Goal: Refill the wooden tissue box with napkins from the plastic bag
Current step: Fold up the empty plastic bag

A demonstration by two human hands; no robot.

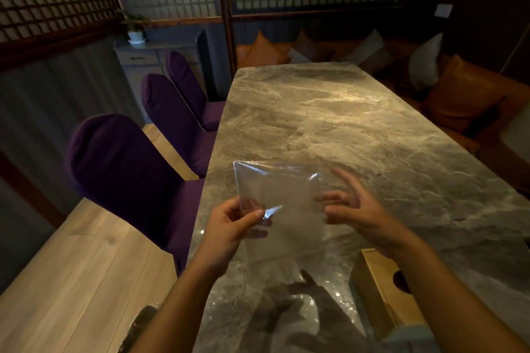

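While the left hand pinches a clear plastic bag over the marble table, right-hand fingers spread loose.

The table is grey stone with pale, cloudy swirls and a warm yellow shine. The bag above the table is clear, with small white glints. The box on the table is light tan wood with a dark hole. Left of the table, the chairs are deep purple and the floor is pale wood stripes. Behind the table, the cushions are orange and grey.
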